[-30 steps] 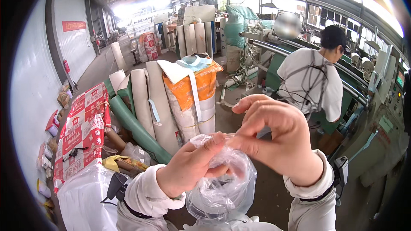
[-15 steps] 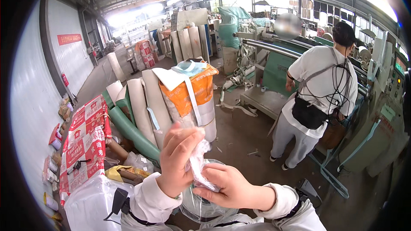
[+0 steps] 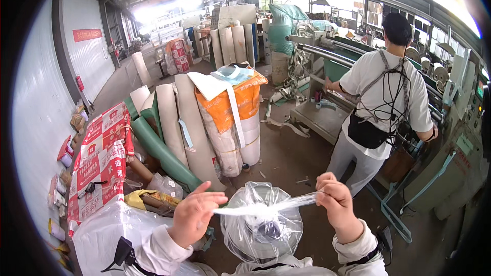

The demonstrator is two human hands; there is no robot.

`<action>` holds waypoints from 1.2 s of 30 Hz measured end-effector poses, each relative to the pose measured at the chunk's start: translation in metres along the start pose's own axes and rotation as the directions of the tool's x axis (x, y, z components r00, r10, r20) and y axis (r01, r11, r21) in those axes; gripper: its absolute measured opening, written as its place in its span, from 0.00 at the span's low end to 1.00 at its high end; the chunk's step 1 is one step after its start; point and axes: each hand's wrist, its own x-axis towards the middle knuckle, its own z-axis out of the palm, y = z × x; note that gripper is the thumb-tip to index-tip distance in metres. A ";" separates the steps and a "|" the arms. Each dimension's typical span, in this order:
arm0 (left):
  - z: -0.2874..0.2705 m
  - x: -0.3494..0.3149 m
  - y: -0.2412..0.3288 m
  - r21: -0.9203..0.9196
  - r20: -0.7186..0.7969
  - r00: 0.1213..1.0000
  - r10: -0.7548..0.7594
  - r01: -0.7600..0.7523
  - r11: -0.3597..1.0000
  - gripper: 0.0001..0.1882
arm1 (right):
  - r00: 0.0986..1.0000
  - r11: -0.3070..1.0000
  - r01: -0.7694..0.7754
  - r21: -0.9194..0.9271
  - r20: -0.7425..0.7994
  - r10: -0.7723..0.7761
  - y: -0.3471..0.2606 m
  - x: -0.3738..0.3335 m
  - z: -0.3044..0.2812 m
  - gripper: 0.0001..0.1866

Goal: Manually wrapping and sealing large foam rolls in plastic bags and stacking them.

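In front of me stands a round bundle covered in loose, shiny clear plastic. Across its top runs a twisted strand of clear plastic film, pulled taut between my hands. My left hand pinches one end between thumb and fingers, with some other fingers stretched out. The opposite end is gripped in my closed right hand, held slightly higher. Whether the strand is part of the bundle's cover or a separate piece, I cannot tell.
Upright rolls and an orange bag stand ahead. A red-and-white wrapped stack and a clear-plastic-covered package are at left. On the right a person in a white shirt works at a long machine.
My hands were close together on bunched plastic; now they are spread apart with the strand stretched between them. The bundle shows more fully. The person at the machine has reached their arms outward.
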 end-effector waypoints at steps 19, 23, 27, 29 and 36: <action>-0.044 0.048 0.050 -0.792 0.178 0.980 0.093 0.087 0.605 0.05 | 0.710 0.722 0.680 -0.128 0.358 -0.606 -0.087 0.007 0.053 0.10; -0.039 0.047 0.047 -0.901 0.164 0.978 0.126 0.096 0.423 0.14 | 0.694 0.745 0.666 0.037 0.334 -0.638 -0.074 -0.008 0.070 0.09; -0.033 0.057 0.050 -0.285 -0.207 0.972 0.108 -0.165 0.944 0.08 | 0.992 0.901 -0.030 0.434 0.123 -0.026 -0.051 -0.006 0.086 0.24; -0.025 0.064 0.051 0.310 -0.416 0.850 0.322 -0.201 0.929 0.04 | 0.964 0.903 -0.029 0.429 0.252 -0.088 -0.040 -0.001 0.084 0.23; 0.013 0.068 0.084 0.371 -0.355 0.932 0.073 0.069 0.926 0.10 | 0.974 0.938 0.057 0.343 0.186 -0.127 -0.040 0.011 0.053 0.04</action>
